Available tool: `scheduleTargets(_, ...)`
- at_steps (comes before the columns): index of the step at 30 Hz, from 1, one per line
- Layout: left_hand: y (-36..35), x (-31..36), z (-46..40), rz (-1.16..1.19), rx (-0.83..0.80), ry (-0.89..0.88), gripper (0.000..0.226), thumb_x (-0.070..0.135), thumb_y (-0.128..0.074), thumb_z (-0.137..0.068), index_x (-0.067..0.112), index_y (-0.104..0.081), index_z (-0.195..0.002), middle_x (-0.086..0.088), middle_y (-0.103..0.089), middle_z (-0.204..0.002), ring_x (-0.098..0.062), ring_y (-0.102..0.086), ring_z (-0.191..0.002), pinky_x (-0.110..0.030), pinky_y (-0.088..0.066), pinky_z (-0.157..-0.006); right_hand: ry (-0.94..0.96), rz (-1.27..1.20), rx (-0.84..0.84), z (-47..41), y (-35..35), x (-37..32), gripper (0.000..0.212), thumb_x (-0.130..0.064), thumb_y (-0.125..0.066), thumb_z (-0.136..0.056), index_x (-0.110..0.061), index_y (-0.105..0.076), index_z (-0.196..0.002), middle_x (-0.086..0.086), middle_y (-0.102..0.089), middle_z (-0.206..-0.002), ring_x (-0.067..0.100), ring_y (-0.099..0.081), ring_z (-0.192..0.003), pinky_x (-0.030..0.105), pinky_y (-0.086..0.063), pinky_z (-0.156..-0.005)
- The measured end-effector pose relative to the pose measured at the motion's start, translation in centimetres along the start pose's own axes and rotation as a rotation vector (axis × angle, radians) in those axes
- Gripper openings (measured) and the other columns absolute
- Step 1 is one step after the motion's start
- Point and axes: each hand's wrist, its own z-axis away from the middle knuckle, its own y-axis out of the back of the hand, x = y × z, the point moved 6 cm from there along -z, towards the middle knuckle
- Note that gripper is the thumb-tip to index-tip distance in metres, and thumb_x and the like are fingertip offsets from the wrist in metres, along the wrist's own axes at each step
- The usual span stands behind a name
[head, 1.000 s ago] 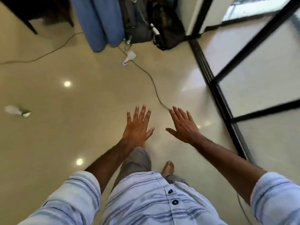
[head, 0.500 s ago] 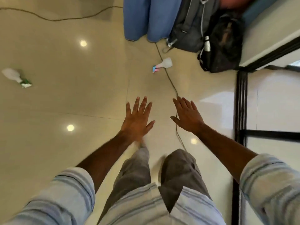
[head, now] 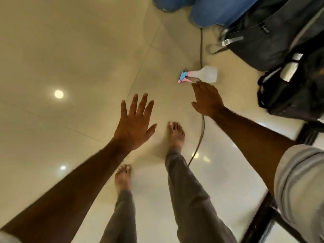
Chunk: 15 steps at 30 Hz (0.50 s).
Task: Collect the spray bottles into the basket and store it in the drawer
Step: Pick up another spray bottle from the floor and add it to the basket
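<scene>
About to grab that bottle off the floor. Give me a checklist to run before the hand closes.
1. Spray bottle in view, lying on the floor: ok.
2. Right hand open and empty, just short of it: ok.
3. Left hand free: ok.
4. Cable clear of the bottle: cannot tell, it runs right beside it.
5. Black bags apart from the bottle: ok.
6. Basket in view: not ok.

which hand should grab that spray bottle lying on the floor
Right. The right hand is open with its fingertips almost at the spray bottle; the left hand is open too, but farther away.
</scene>
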Motion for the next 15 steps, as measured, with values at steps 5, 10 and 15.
scheduleTargets(5,-8.1,-1.1,-9.0,0.021,-0.031,-0.004,0.078,0.060,-0.015,-0.097,0.013,-0.004,-0.159,-0.015,0.006,-0.167,-0.039,0.004,-0.154,-0.065,-0.011,-0.120,0.043,0.091,0.058,-12.0,-4.4,3.3,0.066,-0.020,-0.065,-0.085,-0.010,-0.037,-0.144,0.015,-0.041,-0.147,0.035,-0.037,-0.137,0.051,-0.027,-0.117)
scheduleTargets(10,-12.8,-1.8,-15.1,0.110,-0.014,0.062,0.076,0.058,-0.021,-0.099,0.012,-0.008,-0.158,-0.015,0.001,-0.168,-0.039,0.000,-0.154,-0.066,-0.012,-0.119,0.027,0.235,0.051,-19.0,-7.3,4.7,0.058,-0.016,-0.066,-0.084,-0.007,-0.042,-0.135,0.020,-0.048,-0.138,0.038,-0.040,-0.134,0.056,-0.023,-0.117)
scheduleTargets(15,-15.2,-1.8,-16.2,0.213,-0.001,0.079,0.073,0.057,-0.026,-0.100,0.012,-0.015,-0.157,-0.013,-0.004,-0.168,-0.037,-0.002,-0.154,-0.068,-0.013,-0.118,0.036,0.319,0.084,-21.8,-9.0,5.8,0.048,-0.011,-0.068,-0.084,-0.001,-0.047,-0.125,0.024,-0.057,-0.123,0.041,-0.052,-0.121,0.063,-0.018,-0.117)
